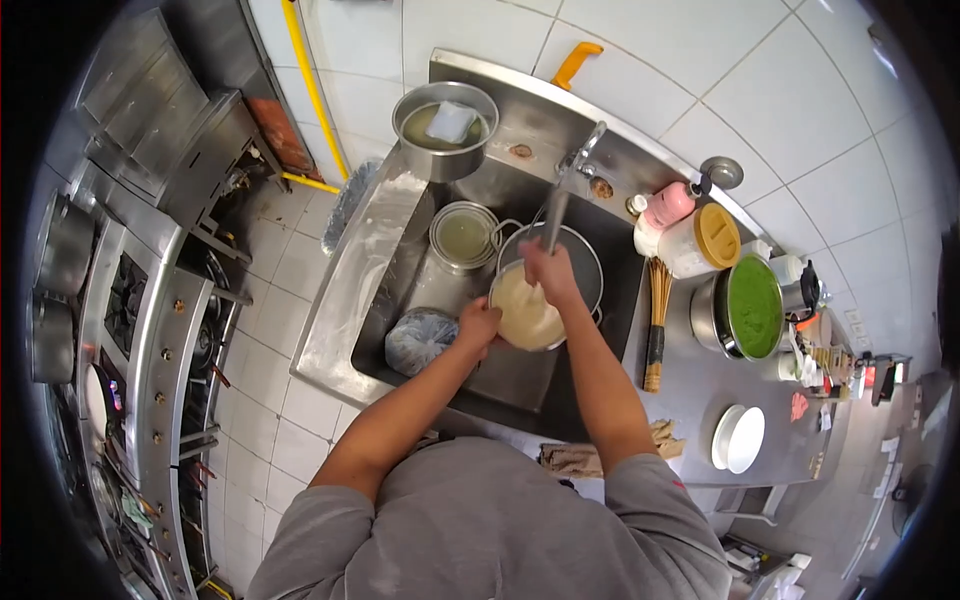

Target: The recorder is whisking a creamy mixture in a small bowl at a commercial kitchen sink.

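My left hand (481, 322) grips the rim of a round metal bowl at its left side, over the steel sink (517, 382). Pale creamy liquid (527, 315) fills the bowl. In my right hand (550, 271) is the metal handle of a utensil (554, 217); its lower end is hidden in or near the liquid. Behind the bowl sits a larger metal pot (581, 255) in the sink. To the left stand nested round metal containers (464, 234) holding cloudy liquid, and a tied plastic bag (421, 341) lies near my left forearm.
A deep metal pot (445, 161) rests on the sink's back left corner. The faucet (589, 146) reaches over the sink. At right are a bamboo brush (657, 322), a yellow-lidded tub (716, 236), a pot of green contents (755, 307) and white bowls (742, 439). Stoves (169, 337) stand far left.
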`<control>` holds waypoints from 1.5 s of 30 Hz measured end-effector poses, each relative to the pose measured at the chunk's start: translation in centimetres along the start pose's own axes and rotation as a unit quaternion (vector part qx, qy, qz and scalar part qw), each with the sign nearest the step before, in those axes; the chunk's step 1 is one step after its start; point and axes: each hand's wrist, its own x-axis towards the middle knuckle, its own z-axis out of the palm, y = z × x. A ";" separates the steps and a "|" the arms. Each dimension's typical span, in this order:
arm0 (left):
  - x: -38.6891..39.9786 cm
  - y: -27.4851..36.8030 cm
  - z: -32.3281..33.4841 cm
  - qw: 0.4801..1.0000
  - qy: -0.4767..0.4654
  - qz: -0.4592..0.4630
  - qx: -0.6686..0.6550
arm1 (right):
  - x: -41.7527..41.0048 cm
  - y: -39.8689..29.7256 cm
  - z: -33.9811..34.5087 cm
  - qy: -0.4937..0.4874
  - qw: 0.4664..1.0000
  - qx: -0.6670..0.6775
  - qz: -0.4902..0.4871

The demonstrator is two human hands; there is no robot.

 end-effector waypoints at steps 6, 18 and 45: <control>0.0 0.5 1.2 1.000 -0.015 0.004 0.009 | 1.6 -0.5 -1.2 0.197 0.944 0.207 -0.166; 0.7 -0.5 0.7 0.999 -0.024 -0.013 0.046 | 1.5 0.1 -4.1 0.107 0.964 -0.219 -0.103; 0.6 0.5 1.6 0.999 -0.039 -0.003 0.026 | 1.4 -2.6 -4.0 0.236 0.951 -0.049 -0.192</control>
